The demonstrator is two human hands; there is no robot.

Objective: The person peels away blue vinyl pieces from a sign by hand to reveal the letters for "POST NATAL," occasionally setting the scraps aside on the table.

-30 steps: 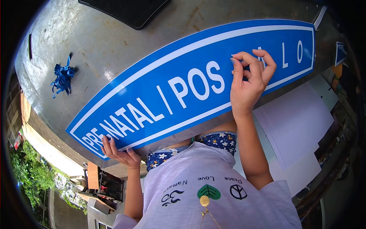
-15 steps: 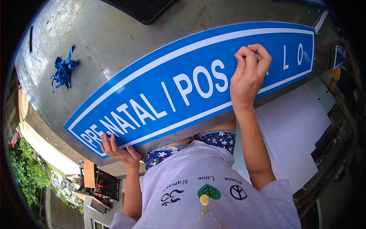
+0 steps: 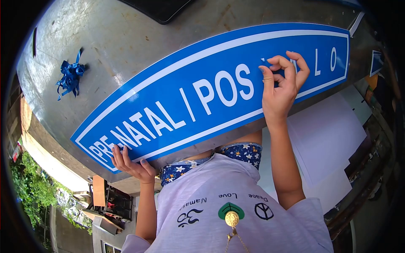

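Observation:
A long blue sign (image 3: 219, 55) with a curved top edge, white border and white letters lies on a metal table. Near its lower left corner my left hand (image 3: 133, 166) rests with fingers spread on the face, over the "PRE" letters. Above the right part of the sign is my right hand (image 3: 282, 84), thumb and index finger bent toward each other close to the surface, other fingers curled loosely apart. A small white wedge (image 3: 264, 60) shows beside those fingertips. Whatever is pinched there is too small to make out. The hand hides part of the lettering after "POS".
A tangle of blue strips (image 3: 71, 76) sits on the metal table (image 3: 126, 38) at the left. A black flat object (image 3: 162, 10) lies at the far edge. White sheets (image 3: 325, 130) are below the table at the right.
My right hand has shifted slightly right and its fingers have spread a little. A small white wedge now shows by its fingertips. My left hand has stayed in place.

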